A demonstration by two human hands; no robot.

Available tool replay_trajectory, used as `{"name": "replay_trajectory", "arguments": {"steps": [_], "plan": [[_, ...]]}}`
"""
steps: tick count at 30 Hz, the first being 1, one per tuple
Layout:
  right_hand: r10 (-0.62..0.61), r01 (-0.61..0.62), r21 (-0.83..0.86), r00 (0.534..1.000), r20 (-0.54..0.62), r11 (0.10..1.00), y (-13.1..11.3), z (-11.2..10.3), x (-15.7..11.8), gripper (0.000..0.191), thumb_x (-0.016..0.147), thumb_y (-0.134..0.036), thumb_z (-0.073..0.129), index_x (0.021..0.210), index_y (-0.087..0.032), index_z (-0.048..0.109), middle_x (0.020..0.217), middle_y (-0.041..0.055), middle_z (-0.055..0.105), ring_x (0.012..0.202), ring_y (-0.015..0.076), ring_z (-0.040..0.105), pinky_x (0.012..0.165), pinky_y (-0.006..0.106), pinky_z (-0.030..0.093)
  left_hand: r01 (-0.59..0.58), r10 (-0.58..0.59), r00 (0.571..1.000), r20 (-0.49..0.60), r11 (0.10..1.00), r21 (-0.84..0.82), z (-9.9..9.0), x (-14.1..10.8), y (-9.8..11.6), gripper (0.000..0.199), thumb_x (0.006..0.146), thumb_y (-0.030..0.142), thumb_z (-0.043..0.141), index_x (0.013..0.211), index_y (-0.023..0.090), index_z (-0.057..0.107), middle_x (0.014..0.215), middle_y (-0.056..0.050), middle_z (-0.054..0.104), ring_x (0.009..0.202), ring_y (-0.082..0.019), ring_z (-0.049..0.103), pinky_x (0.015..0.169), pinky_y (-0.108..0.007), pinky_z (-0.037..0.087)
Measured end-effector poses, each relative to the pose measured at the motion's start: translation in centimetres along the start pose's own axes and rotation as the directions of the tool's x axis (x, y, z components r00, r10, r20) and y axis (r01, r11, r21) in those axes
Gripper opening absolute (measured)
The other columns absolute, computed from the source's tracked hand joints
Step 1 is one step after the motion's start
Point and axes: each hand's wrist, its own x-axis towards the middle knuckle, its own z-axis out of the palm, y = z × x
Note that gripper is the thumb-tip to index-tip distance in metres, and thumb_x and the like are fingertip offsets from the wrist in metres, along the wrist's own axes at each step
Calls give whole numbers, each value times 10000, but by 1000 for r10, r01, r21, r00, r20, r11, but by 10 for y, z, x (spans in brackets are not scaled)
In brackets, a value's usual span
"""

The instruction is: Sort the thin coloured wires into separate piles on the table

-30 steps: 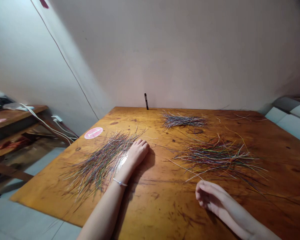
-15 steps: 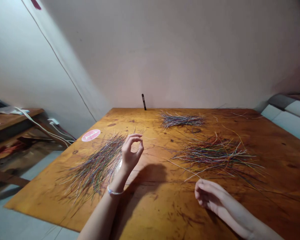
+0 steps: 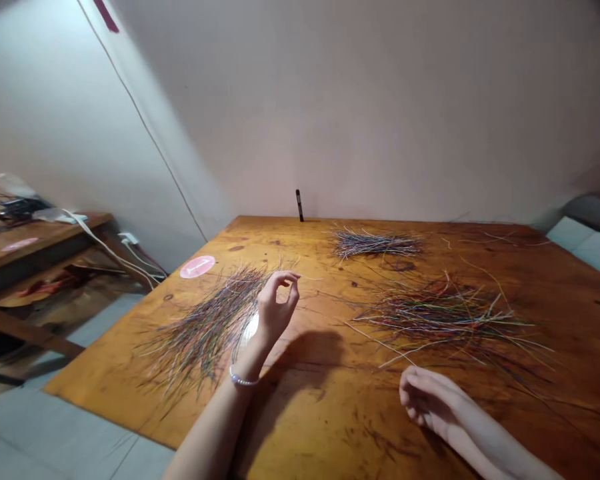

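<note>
My left hand, with a pearl bracelet at the wrist, is raised at the inner edge of a loose pile of multicoloured wires. Its thumb and index finger curve into a ring with their tips together; whether anything thin lies between them is too small to tell. A pale wire shows just beyond those tips. Near the front right, my right hand is held low, fingers loosely curled and the hollow palm holding nothing visible. Close to its fingertips ends a stray wire from a second wire pile.
Farther back lies a tidier wire bundle. A black marker stands at the table's far edge by the wall. On the left are a round pink label and a side table with cables.
My view has turned slightly left, so everything sits farther right in the picture. Both hands keep nearly the same pose, and the wire piles look unchanged.
</note>
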Motion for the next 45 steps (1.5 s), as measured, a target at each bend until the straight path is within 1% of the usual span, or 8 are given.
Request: {"name": "replay_trajectory", "arguments": {"steps": [13, 20, 24, 28, 30, 32, 35, 45], "plan": [[-6, 6, -6, 1000, 12, 1000, 2, -3, 1, 157, 757, -344, 708, 768, -190, 682, 764, 12, 668, 732, 121, 576, 688, 224, 462, 47, -33, 994, 104, 990, -134, -1, -5, -2, 146, 826, 150, 596, 941, 179, 680, 961, -69, 731, 895, -175, 697, 818, -303, 579], [16, -16, 11, 1000, 18, 1000, 2, -2, 1, 187, 732, -363, 728, 763, -185, 680, 757, 14, 672, 706, 114, 585, 676, 215, 458, 79, -118, 981, -156, 968, -238, -21, 16, 31, 150, 782, 125, 661, 907, 184, 719, 902, -43, 744, 823, -160, 707, 734, -279, 600], [11, -11, 24, 1000, 16, 1000, 0, -2, 1, 216, 700, -379, 750, 743, -181, 675, 734, 10, 667, 673, 108, 578, 660, 207, 455, -1, 3, 927, -376, 1000, 6, -47, 38, 37, 165, 780, 158, 672, 933, 201, 714, 921, -39, 739, 828, -157, 699, 665, -258, 575], [3, -2, 16, 1000, -5, 1000, 0, -1, 1, 208, 708, -371, 741, 755, -181, 671, 753, 16, 671, 702, 118, 585, 680, 217, 459, 1, 127, 958, -258, 897, 443, -63, 47, 7, 178, 834, 231, 607, 977, 226, 712, 947, -42, 739, 717, -141, 681, 667, -258, 530], [16, -15, 11, 1000, -3, 1000, 1, -1, 2, 185, 730, -355, 726, 756, -183, 666, 749, 14, 669, 698, 116, 584, 677, 219, 459, 87, 1, 991, -134, 758, 646, -61, 44, -16, 197, 866, 242, 553, 961, 202, 721, 888, -67, 743, 667, -167, 674, 663, -277, 508], [16, -16, -1, 1000, 1, 1000, 3, -2, 2, 162, 760, -341, 701, 767, -183, 665, 755, 14, 669, 709, 116, 585, 684, 221, 459, 121, -272, 961, 47, 570, 813, -56, 36, -36, 266, 896, 206, 473, 1031, 210, 702, 918, -88, 738, 801, -229, 686, 669, -299, 498], [8, -7, -18, 1000, 15, 1000, 3, -3, 1, 157, 783, -339, 680, 783, -182, 669, 770, 16, 670, 721, 113, 585, 695, 220, 456, 73, -384, 906, 175, 551, 831, -48, 25, -55, 274, 869, 173, 477, 1009, 210, 709, 947, -87, 736, 837, -261, 688, 673, -314, 509], [24, -24, -25, 1000, 11, 999, 2, -1, 2, 182, 754, -358, 706, 755, -180, 668, 745, 12, 663, 690, 106, 572, 671, 214, 446, -81, -372, 847, 379, 616, 784, -41, 10, -55, 240, 839, 152, 515, 969, 196, 712, 1381, -98, 494, 1276, -273, 451, 993, -368, 435]]}}
